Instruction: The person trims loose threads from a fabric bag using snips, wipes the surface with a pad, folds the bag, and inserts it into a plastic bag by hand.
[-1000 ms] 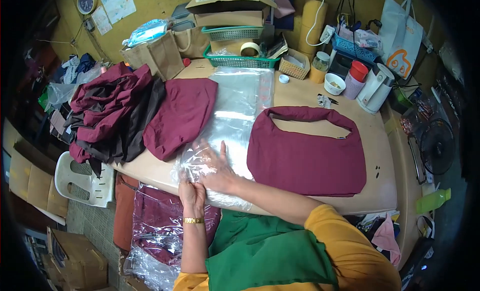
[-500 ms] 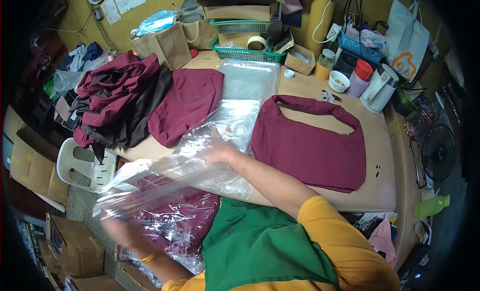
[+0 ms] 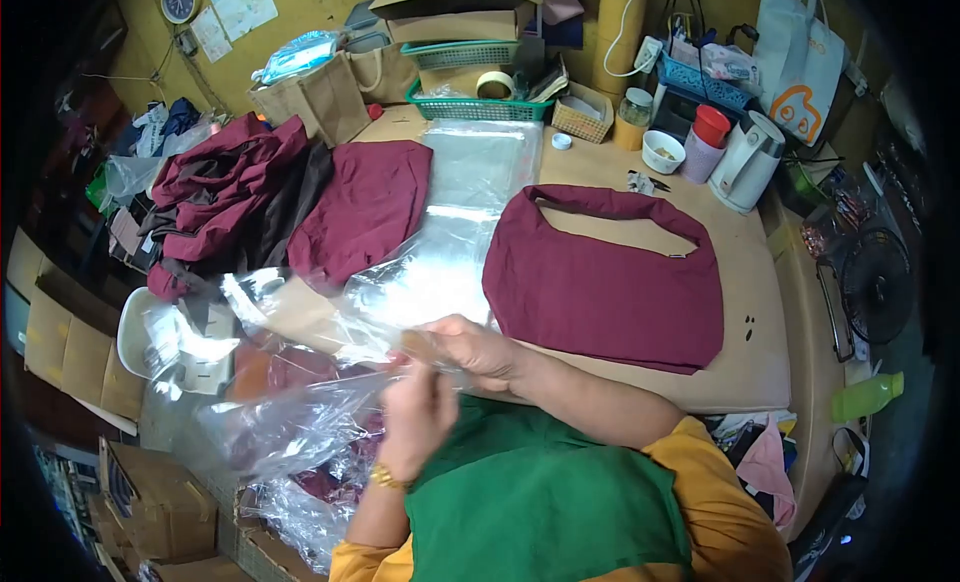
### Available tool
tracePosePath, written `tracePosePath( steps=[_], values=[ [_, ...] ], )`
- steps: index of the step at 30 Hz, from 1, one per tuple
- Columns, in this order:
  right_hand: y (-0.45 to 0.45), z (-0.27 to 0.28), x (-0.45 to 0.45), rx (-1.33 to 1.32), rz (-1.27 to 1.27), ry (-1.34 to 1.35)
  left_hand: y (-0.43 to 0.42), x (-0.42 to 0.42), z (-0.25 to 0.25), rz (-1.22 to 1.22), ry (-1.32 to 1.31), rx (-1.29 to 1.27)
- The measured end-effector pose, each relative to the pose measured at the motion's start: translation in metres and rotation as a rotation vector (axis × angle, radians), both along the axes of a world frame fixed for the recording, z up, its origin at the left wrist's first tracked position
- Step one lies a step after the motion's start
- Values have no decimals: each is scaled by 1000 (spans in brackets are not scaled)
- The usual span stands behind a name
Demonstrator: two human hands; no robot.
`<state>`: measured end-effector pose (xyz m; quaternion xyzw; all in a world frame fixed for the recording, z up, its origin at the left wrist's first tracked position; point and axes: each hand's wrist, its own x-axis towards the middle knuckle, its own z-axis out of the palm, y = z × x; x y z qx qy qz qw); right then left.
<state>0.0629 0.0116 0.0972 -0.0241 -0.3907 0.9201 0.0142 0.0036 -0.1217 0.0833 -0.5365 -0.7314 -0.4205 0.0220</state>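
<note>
Both my hands meet at one edge of a clear plastic bag (image 3: 290, 407), which billows out to the left. My left hand (image 3: 415, 407) is closed on that edge, its wrist in a gold-coloured bracelet. Beside it, my right hand (image 3: 470, 354) pinches the same edge. A maroon shoulder bag (image 3: 610, 292) lies flat on the table to the right, strap toward the back. More clear plastic bags (image 3: 480, 167) lie stacked beyond my hands. Below the held bag, maroon items in clear plastic (image 3: 315, 502) show in part.
A maroon folded piece (image 3: 365, 202) and a heap of maroon and black cloth (image 3: 230, 202) lie on the table's left. A green basket (image 3: 475, 107), white bowl (image 3: 663, 152) and kettle (image 3: 748, 162) stand along the back. A white chair (image 3: 135, 342) is at left.
My left hand has come up and right to meet my right hand, which has drawn closer to my body. The plastic bag has come off the stack and now billows to the left.
</note>
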Motion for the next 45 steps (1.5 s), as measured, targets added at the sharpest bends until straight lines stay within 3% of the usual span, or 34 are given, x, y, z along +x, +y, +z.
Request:
tracePosePath(
  steps=[2, 3, 5, 6, 8, 9, 12, 14, 16, 17, 18, 20, 22, 24, 25, 29, 31, 32, 34, 38, 39, 40, 41, 44, 45],
  values=[
    [27, -21, 15, 316, -185, -142, 23, 19, -12, -70, -117, -204],
    [40, -37, 25, 315, -192, -148, 27, 21, -4, -78, -121, -205],
    [59, -62, 46, 699, -399, -223, 34, 24, 28, -447, -233, -452],
    [61, -66, 57, 701, -406, -227, 39, 24, 38, -456, -233, -450],
    [61, -62, 78, 555, -426, -112, 50, 23, 54, -417, 117, -28],
    [59, -59, 87, 581, -380, -201, 63, 20, 66, -322, 365, -37],
    [70, -51, 113, 671, -232, -175, 98, -5, 49, -267, 536, -22],
    [74, -51, 120, 791, -397, -220, 111, -12, 38, -447, -74, -392],
    [77, -46, 127, 825, -874, -241, 117, 1, 31, -353, -93, -334],
    [73, -36, 123, 1035, -1063, -181, 120, 4, 27, -325, -147, -318],
    [72, -32, 128, 1034, -1066, -185, 123, 6, 24, -294, -201, -301],
    [72, -30, 140, 1130, -761, -330, 127, 9, 22, -296, -157, -307],
    [85, -44, 143, 1072, -783, -361, 128, 9, 18, -296, -113, -308],
    [104, -65, 145, 482, -956, -134, 127, 5, 6, -473, -331, -117],
    [103, -58, 144, 451, -968, -116, 125, 0, 0, -454, -300, -193],
    [102, -61, 144, 412, -975, -176, 124, 2, -6, -320, -263, -273],
    [94, -55, 138, 924, -1234, -366, 124, 8, 1, -199, -135, -503],
    [96, -59, 139, 922, -1232, -367, 127, 10, -3, -198, -135, -505],
    [104, -66, 143, 890, -1027, -306, 134, 13, -13, -284, 98, 68],
    [103, -55, 144, 936, -738, -232, 136, 10, -16, -251, -22, 134],
    [104, -56, 138, 818, -906, -131, 136, 11, -18, -250, -24, 133],
    [104, -56, 134, 693, -1068, -29, 135, 13, -20, -276, -186, 50],
    [104, -55, 135, 400, -1116, -121, 134, 15, -22, -302, -348, -34],
    [105, -55, 142, 392, -1076, -169, 135, 25, -24, -316, -268, -115],
    [109, -63, 143, 511, -1062, -231, 134, 27, -19, -280, -211, -126]
  ],
)
